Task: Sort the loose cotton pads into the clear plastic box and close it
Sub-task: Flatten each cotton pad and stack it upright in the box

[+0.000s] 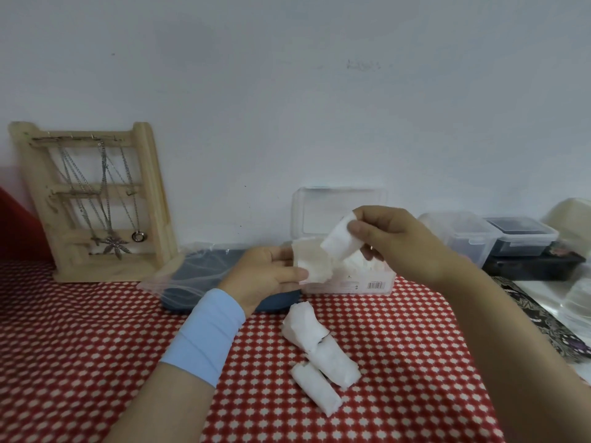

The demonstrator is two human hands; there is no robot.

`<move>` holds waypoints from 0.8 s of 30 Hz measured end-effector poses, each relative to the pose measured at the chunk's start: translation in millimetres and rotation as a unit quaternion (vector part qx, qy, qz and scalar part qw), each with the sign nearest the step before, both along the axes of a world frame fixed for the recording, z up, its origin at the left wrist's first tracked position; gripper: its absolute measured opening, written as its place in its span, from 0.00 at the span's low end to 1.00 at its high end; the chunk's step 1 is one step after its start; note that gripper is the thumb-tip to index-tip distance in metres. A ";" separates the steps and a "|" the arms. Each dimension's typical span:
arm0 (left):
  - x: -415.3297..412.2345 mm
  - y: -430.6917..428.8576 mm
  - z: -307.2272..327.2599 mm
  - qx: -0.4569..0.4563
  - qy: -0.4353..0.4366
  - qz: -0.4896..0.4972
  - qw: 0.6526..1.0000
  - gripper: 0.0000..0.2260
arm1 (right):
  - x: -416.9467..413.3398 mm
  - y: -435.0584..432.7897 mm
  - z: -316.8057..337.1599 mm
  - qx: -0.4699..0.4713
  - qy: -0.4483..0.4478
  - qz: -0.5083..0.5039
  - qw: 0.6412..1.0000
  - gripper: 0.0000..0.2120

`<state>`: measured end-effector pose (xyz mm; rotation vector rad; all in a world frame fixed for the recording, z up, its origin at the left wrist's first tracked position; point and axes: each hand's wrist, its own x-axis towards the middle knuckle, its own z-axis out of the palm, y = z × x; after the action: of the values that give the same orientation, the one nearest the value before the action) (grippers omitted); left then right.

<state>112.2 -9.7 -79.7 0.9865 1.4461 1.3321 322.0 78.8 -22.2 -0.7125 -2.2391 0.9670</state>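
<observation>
The clear plastic box (377, 284) stands open against the wall, its lid (335, 212) tipped up behind it, with white pads inside. My right hand (396, 244) pinches a white cotton pad (340, 239) just above the box. A flat stack of pads (311, 262) is gripped by my left hand (268, 273) at the box's left edge. Three loose rolled pads (319, 353) lie on the red patterned cloth in front of the box.
A wooden jewellery stand (96, 203) with hanging chains leans at the back left. A dark pouch in clear plastic wrap (195, 273) lies under my left hand. Lidded plastic containers (499, 238) sit at the back right, and a dark patterned cloth (550, 327) drapes the right edge.
</observation>
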 end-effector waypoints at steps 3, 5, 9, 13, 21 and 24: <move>4.5 0.1 1.8 -0.013 0.016 -0.024 0.999 0.13 | -1.8 -0.4 -4.1 -0.022 -0.068 0.050 0.996 0.09; 8.3 -0.3 3.4 -0.021 0.030 -0.048 0.998 0.14 | -8.0 -0.2 -8.7 -0.006 -0.067 0.034 0.997 0.07; 11.4 -1.0 4.6 -0.027 0.044 -0.076 0.996 0.17 | -14.5 3.3 -15.6 0.030 -0.063 -0.011 0.997 0.03; 13.3 -2.8 6.3 -0.021 0.036 -0.091 0.995 0.17 | -16.1 8.7 -20.5 0.079 -0.094 -0.045 0.991 0.08; 21.2 -3.3 11.5 0.003 -0.033 -0.097 0.995 0.16 | -16.0 7.6 -23.2 0.115 -0.098 -0.059 0.987 0.22; 21.5 -3.4 9.1 -0.012 0.027 -0.076 0.997 0.16 | -15.4 7.7 -23.2 0.001 -0.095 -0.019 0.995 0.27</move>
<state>133.7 -13.1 -70.6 1.1014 1.3944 1.1823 306.6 86.5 -45.4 -0.8758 -2.3790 0.9124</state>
